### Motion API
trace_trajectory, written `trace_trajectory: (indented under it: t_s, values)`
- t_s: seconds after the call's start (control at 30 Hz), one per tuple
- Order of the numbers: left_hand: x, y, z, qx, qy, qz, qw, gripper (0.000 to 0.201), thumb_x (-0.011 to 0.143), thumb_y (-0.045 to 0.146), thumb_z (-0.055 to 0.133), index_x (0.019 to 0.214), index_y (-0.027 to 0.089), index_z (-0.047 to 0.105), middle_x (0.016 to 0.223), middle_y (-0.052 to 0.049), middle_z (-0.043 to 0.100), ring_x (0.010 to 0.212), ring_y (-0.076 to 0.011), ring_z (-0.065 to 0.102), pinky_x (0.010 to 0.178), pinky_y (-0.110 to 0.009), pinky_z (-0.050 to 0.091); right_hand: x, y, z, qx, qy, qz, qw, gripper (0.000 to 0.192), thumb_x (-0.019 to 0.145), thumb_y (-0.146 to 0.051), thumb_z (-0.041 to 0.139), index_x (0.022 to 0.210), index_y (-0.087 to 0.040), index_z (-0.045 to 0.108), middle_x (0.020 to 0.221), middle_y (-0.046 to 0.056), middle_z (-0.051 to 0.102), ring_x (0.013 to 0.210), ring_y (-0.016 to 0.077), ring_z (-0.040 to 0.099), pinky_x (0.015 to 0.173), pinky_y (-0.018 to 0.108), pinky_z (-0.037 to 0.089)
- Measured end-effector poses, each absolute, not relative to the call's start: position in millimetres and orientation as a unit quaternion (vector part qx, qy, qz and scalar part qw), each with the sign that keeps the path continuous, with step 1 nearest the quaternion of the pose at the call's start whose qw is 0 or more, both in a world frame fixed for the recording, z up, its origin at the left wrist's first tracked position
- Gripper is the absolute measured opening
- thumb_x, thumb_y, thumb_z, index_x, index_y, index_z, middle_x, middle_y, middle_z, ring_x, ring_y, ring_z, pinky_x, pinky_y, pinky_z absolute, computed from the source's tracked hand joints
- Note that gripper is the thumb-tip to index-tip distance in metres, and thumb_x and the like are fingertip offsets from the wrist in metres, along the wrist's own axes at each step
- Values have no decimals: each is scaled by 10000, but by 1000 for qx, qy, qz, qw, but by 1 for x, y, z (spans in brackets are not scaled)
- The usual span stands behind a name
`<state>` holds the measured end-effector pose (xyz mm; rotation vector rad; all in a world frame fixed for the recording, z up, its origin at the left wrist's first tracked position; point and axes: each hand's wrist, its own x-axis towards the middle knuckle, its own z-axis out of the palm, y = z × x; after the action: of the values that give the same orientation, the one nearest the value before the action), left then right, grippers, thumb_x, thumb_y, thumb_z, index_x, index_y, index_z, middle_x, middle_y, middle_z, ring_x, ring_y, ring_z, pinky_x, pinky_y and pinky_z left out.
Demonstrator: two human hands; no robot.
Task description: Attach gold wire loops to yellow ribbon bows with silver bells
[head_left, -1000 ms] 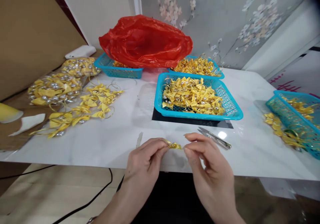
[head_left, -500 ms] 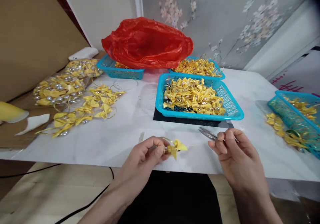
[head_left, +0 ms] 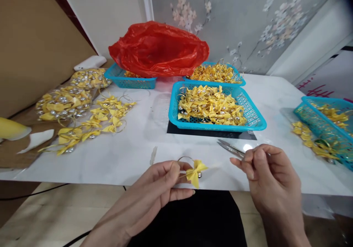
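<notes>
At the near edge of the white marble-patterned table (head_left: 132,155), the left hand (head_left: 154,192) pinches a small yellow ribbon bow with a thin gold wire loop (head_left: 195,171) between thumb and fingertips, the other fingers loosely curled beneath; the bow sticks out to the right of the fingers, its wings spread roughly across, the loop arching up behind it. Just right of it, a short gap away, the right hand (head_left: 268,177) is half closed with thumb and forefinger brought together on the handle end of the silver thread snips (head_left: 230,147), whose long axis runs up and to the left, blades pointing toward the far-left side. So the bow lies left and slightly nearer than the blade tips. The snips' handle is hidden under the fingers, and I cannot tell whether they are lifted or resting on the table. A small bead beside the bow is hard to make out.
</notes>
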<state>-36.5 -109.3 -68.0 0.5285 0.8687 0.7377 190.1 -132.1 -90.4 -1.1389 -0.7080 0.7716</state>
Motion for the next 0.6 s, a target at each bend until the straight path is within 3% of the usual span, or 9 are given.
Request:
trace_trajectory:
  t_s: [0.07, 0.13, 0.27, 0.6]
  values:
    - [-32, -110, -68, 258, 412, 351, 800, 280, 736, 333, 856, 626, 151, 674, 1019, -32, 701, 860, -156, 697, 787, -270, 601, 187, -136, -90, -515, -342, 332, 712, 144, 922, -331, 690, 907, -204, 625, 745, -46, 593, 564, 50, 521, 766, 333, 663]
    - [-26, -110, -67, 276, 424, 363, 783, 469, 704, 274, 875, 484, 138, 483, 893, -13, 683, 756, -130, 694, 701, -216, 568, 185, -140, -91, -518, -358, 315, 710, 109, 941, -312, 666, 935, -210, 627, 752, -42, 589, 612, 63, 563, 758, 324, 669]
    - [-18, -109, -67, 334, 463, 408, 712, 602, 702, 176, 838, 474, 173, 282, 739, 8, 650, 628, -91, 609, 563, -183, 460, 185, -150, -84, -530, -370, 309, 698, 95, 945, -302, 660, 920, -213, 636, 722, -37, 591, 628, 80, 624, 691, 262, 666]
    - [-21, -110, -81, 414, 499, 506, 568, 451, 706, 80, 780, 525, 196, 384, 680, 55, 664, 670, -96, 590, 652, -194, 465, 186, -167, -63, -563, -441, 303, 630, 126, 956, -293, 613, 855, -223, 641, 670, -26, 550, 581, 139, 688, 559, 212, 618]
